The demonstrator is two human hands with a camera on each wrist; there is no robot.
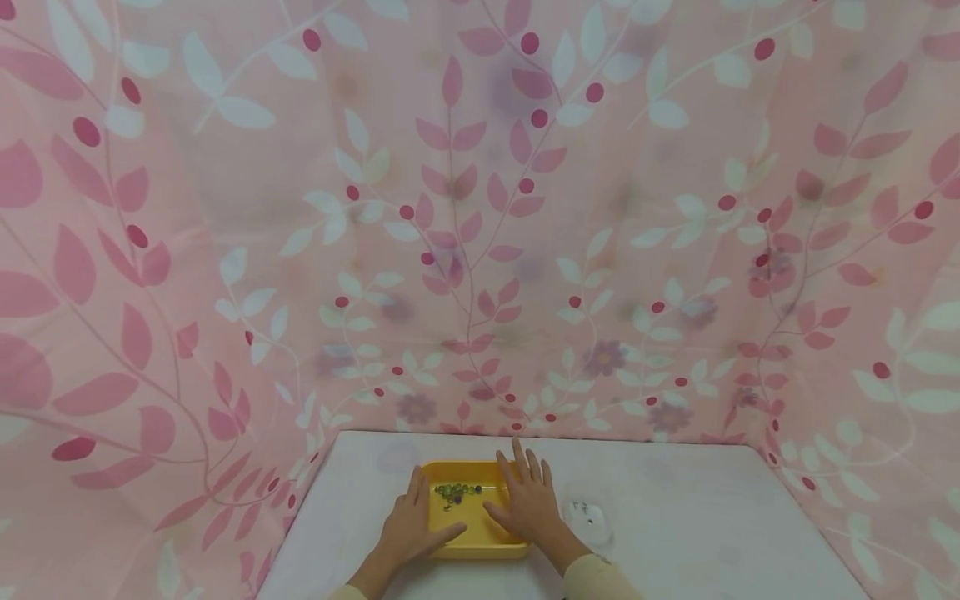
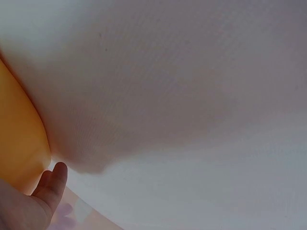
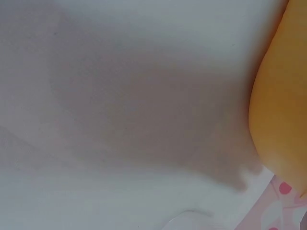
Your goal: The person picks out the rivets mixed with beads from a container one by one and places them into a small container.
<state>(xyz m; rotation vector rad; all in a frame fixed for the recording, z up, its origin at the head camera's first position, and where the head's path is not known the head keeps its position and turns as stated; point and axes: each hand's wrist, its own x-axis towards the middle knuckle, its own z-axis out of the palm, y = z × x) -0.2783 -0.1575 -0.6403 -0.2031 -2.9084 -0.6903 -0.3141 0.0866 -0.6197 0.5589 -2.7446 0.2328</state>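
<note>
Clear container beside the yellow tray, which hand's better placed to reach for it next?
Probably the right hand. It is at the right side of the yellow tray, nearest the clear container. The left hand is at the opposite side, with the tray between.

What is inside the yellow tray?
Small round beads, green and dark, lie clustered in the back-left part of the yellow tray. The right hand hides part of its right side, the left hand part of its left; anything behind them cannot be seen.
</note>
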